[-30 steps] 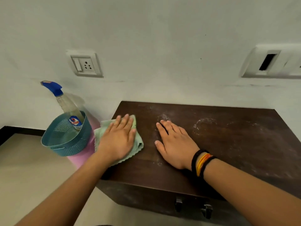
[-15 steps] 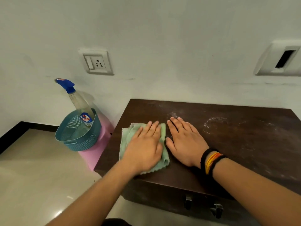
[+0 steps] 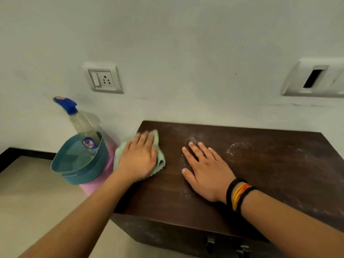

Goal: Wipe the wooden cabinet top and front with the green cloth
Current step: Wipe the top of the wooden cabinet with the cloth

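Left hand (image 3: 138, 157) flat, fingers spread, pressing green cloth (image 3: 159, 161), swept back to cabinet top's (image 3: 260, 170) left edge. Right hand (image 3: 206, 170) flat, empty, bracing. Dust remaining right.

Crumpled green cloth (image 3: 160, 161) on dusty cabinet top (image 3: 260, 164)

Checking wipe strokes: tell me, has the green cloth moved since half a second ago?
Yes. The green cloth slid left, away from the right hand, to the cabinet's left edge.

left hand (image 3: 138, 158) hides most of green cloth (image 3: 159, 155).
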Motion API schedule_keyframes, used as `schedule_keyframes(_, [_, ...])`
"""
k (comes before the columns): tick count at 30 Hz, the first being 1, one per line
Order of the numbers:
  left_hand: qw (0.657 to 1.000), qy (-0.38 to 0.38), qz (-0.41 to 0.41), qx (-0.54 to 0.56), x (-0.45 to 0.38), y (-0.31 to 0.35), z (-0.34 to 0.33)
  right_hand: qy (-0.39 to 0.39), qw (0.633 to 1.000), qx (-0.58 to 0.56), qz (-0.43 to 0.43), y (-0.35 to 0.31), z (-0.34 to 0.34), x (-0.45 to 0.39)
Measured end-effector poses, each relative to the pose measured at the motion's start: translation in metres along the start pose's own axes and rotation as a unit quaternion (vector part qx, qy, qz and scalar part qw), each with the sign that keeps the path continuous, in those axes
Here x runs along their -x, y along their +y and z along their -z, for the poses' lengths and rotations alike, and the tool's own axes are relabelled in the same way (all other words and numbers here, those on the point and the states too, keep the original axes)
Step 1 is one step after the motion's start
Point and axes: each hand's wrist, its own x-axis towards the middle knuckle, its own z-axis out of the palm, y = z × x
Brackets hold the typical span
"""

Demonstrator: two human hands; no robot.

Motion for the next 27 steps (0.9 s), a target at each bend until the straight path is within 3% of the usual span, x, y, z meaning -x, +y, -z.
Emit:
schedule_keyframes(3, [0.996,0.001,-0.087,-0.013,0.037,0.037,-0.004,0.013,1.0,-0.004,-0.01,0.002,0.0,-0.001])
schedule_keyframes(5, [0.985,-0.011,-0.169,0.006,-0.004,0.05,-0.007,0.018,1.0,-0.001,-0.013,0.003,-0.002,-0.003])
schedule_keyframes(6, [0.985,-0.025,-0.168,0.024,-0.033,0.048,-0.005,0.02,1.0,0.0,-0.017,0.005,-0.002,-0.004])
schedule_keyframes(8, [0.995,-0.033,-0.081,0.044,-0.072,0.024,0.005,0.015,1.0,-0.003,-0.026,0.005,-0.002,-0.003])
schedule_keyframes(11, [0.998,0.03,0.036,0.05,-0.04,0.012,0.002,0.014,0.999,0.002,-0.028,0.005,-0.001,-0.002])
schedule_keyframes(13, [0.996,0.019,-0.053,0.063,-0.011,0.05,-0.004,0.016,0.999,0.001,-0.033,0.005,-0.001,-0.002])
schedule_keyframes(15, [0.984,-0.014,-0.163,0.067,-0.031,0.076,-0.011,0.018,0.999,0.0,-0.04,0.005,-0.001,-0.002])
schedule_keyframes(18, [0.99,-0.029,-0.118,0.071,-0.089,0.062,-0.005,0.015,0.999,-0.009,-0.047,0.004,-0.001,-0.003])
schedule_keyframes(20, [0.998,0.01,-0.036,0.053,-0.079,0.04,-0.005,0.009,0.999,-0.01,-0.045,0.005,-0.001,-0.004])
schedule_keyframes(22, [0.998,0.036,-0.013,0.047,-0.038,0.037,-0.01,0.01,0.999,-0.008,-0.039,0.008,0.0,-0.003])
schedule_keyframes(27, [0.984,-0.018,-0.166,0.069,-0.021,0.085,-0.01,0.001,1.0,-0.003,-0.01,0.022,0.003,0.012])
